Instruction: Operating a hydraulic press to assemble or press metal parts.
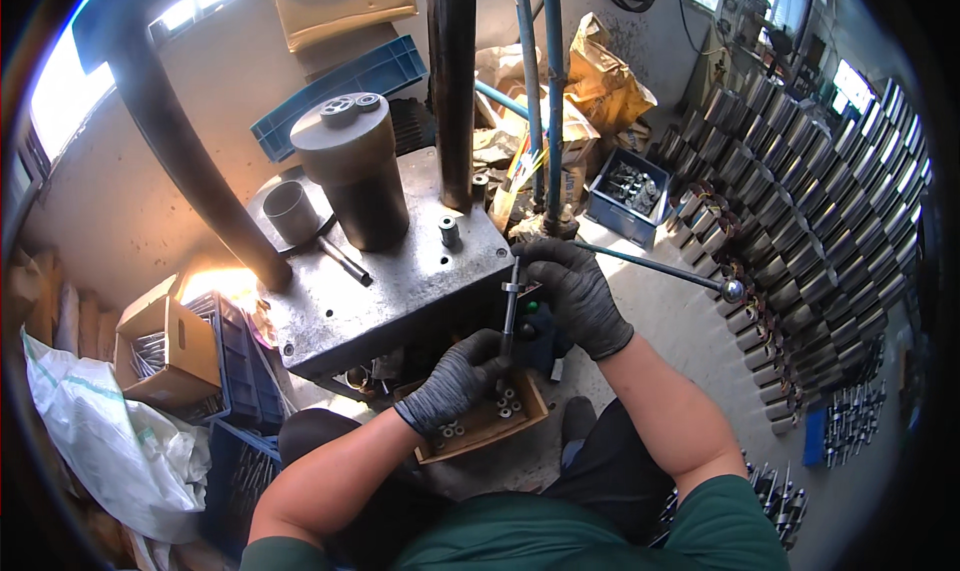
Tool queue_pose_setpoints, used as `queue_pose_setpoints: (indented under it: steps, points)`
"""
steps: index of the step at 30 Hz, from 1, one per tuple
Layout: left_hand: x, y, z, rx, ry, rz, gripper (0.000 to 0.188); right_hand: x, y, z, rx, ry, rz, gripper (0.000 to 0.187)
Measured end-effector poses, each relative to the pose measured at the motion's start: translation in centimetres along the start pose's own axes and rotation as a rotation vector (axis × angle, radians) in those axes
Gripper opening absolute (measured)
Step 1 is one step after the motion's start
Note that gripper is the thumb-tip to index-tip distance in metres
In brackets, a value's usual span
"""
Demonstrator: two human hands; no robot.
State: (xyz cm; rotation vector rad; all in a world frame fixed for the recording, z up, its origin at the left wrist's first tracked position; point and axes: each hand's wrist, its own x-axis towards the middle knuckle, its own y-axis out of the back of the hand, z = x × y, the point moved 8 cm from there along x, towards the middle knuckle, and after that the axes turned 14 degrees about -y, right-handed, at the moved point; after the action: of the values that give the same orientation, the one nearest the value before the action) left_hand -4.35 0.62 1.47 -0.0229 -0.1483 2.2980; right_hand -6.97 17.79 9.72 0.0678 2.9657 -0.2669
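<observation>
A slim metal shaft (510,311) with a ring-like collar near its upper part stands almost upright in front of the press table. My left hand (455,379), in a grey knit glove, grips its lower end between thumb and fingers. At the upper end, my right hand (575,296), gloved alike, has its fingertips closed on the shaft's tip. Below the left hand sits an open cardboard box (480,449) holding several small metal rings (508,403); the hand hides part of it.
The metal press table (420,261) carries a thick cylinder (350,171), a short sleeve (449,233) and a loose rod (343,261). A ball-ended lever (650,266) reaches right. Stacked metal tubes (800,221) fill the right side. Crates and a box of rods (150,356) stand left.
</observation>
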Motion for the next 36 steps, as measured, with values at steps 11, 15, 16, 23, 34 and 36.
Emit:
queue_pose_setpoints:
  steps: [11, 15, 16, 23, 34, 36]
  points:
    - [-0.2, 0.8, -0.3, 0.075, -0.029, 0.044, 0.032, -0.8, -3.3, 3.0, -0.032, -0.262, -0.119, 0.027]
    - [-1.0, 1.3, -1.1, 0.093, 0.013, 0.098, 0.025, -0.9, -4.5, 3.3, -0.154, -0.162, -0.083, 0.028]
    - [-1.1, 1.3, -1.0, 0.059, -0.009, 0.102, 0.025, -1.0, -4.7, 3.8, -0.126, -0.190, -0.096, 0.030]
    - [-2.2, 1.5, -1.0, 0.004, -0.069, 0.157, 0.023, -0.6, -6.3, 5.9, 0.044, -0.302, -0.179, 0.034]
    - [-2.4, 2.6, 0.4, -0.197, -0.145, 0.243, 0.030, -0.7, -7.2, 7.8, -0.102, -0.234, -0.178, 0.033]
    - [-2.4, 3.5, 0.0, -0.325, -0.087, 0.350, 0.030, -0.6, -6.8, 7.8, 0.038, -0.258, -0.176, 0.036]
